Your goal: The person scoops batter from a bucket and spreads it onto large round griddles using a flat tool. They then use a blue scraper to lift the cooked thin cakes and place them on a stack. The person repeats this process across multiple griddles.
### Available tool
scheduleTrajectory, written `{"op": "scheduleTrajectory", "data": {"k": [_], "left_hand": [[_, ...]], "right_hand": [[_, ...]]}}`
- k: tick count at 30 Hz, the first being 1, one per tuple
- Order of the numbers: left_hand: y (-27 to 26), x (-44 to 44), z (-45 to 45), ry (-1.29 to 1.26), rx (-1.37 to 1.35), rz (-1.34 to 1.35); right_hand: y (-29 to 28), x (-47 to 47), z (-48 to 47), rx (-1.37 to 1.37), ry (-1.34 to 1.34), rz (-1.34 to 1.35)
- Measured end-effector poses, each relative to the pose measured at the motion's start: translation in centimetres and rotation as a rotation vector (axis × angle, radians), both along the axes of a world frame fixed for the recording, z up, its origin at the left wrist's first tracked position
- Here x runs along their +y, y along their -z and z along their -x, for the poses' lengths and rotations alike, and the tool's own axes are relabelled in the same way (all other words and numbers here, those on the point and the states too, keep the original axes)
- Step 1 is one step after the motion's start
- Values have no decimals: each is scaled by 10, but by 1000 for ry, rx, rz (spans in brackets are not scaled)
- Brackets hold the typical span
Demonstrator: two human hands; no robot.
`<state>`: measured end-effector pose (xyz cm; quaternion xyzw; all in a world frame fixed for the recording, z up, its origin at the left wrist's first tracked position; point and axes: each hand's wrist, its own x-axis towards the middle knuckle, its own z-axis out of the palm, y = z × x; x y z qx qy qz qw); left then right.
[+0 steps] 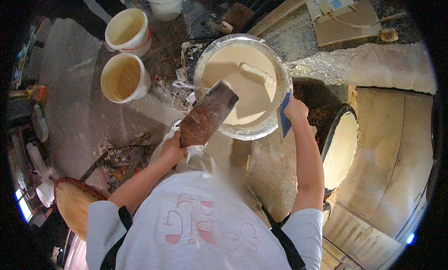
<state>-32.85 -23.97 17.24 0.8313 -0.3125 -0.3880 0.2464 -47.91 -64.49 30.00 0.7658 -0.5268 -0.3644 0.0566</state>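
Observation:
My left hand (174,149) grips the near end of a flat, worn brown slab-like board (209,114). The board's far end hangs over the near left part of a large round tub (241,133). Thick cream-coloured liquid (224,58) stands in the tub, and its rim is crusted with pale residue. Partly sunk in the liquid is a coated cylindrical object (253,72), perhaps a dipper. My right hand (296,109) holds a blue flat scraper (285,117), its blade pointing downward beside the tub's right rim. Whether the scraper touches the rim I cannot tell.
Pale buckets (141,77) stand on the stained floor at upper left. On the right is a round dark-rimmed disc (340,149) with a pale face. A power strip (330,5) with a cable lies on a board at upper right. Loose debris (120,159) lies at left.

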Motion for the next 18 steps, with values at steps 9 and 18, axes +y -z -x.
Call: {"op": "scheduleTrajectory", "data": {"k": [9, 18], "left_hand": [[-13, 11, -2, -55, 34, 108], [-14, 12, -1, -6, 11, 18]], "right_hand": [[6, -36, -5, -123, -22, -63], [29, -35, 31, -192, 71, -95]]}}
